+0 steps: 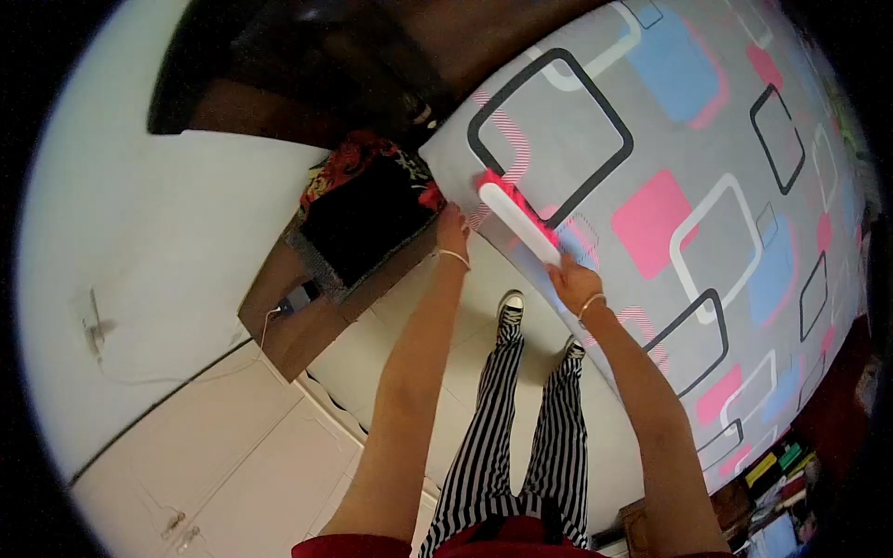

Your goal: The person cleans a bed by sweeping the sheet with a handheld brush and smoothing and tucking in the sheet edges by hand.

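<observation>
A brush [518, 221] with a long white back and pink-red bristles rests against the near edge of the bed. My right hand [577, 283] is closed round its lower end. The bedsheet [586, 186] is grey, printed with pink, blue, white and black rounded squares. At the bed's near left corner, my left hand [453, 231] appears closed on the edge of the bedsheet; its fingertips are small and partly hidden. Both wrists wear a thin light bangle.
Left of the bed stands a low brown table [279, 332] with a black, flower-edged cloth [367, 219] and a plugged-in charger [297, 298]. Pale cabinet doors [233, 465] line the lower left. Books and boxes [781, 484] are piled at the lower right. My feet stand on pale floor tiles.
</observation>
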`<action>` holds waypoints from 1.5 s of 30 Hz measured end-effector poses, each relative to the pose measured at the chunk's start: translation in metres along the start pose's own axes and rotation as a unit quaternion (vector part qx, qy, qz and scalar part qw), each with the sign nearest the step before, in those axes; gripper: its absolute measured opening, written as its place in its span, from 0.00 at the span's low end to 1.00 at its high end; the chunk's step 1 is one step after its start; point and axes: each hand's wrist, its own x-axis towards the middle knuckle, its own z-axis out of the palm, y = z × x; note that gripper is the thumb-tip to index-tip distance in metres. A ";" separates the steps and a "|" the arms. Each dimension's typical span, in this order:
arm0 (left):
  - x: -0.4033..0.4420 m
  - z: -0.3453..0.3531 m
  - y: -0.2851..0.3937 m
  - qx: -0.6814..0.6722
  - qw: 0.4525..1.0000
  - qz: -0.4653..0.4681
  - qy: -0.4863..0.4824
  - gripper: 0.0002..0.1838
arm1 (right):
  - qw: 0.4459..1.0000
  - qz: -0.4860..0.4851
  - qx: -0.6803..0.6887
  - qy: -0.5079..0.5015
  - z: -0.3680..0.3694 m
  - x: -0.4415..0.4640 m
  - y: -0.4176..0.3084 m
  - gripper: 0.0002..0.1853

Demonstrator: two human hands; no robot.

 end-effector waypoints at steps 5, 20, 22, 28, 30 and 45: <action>0.070 0.022 0.020 -0.157 0.975 -0.064 -0.147 0.34 | 0.988 0.066 -0.005 -0.142 0.034 -0.013 -0.018 0.27; -0.128 0.075 0.018 0.722 0.381 0.473 -0.330 0.35 | 0.987 -0.069 -0.101 -0.107 -0.067 -0.017 0.057 0.21; -0.137 0.084 -0.010 0.731 0.372 0.469 -0.328 0.35 | 0.986 -0.070 -0.114 -0.102 -0.079 -0.024 0.080 0.20; -0.159 0.138 -0.084 0.715 0.347 0.503 -0.340 0.23 | 0.984 -0.044 -0.162 -0.056 -0.104 -0.094 0.150 0.14; -0.182 0.165 -0.120 0.693 0.340 0.526 -0.357 0.23 | 0.988 -0.006 -0.152 -0.033 -0.101 -0.130 0.191 0.15; -0.363 0.067 -0.375 0.802 0.142 0.292 -0.501 0.20 | 0.974 0.124 0.063 -0.178 0.142 -0.418 0.335 0.27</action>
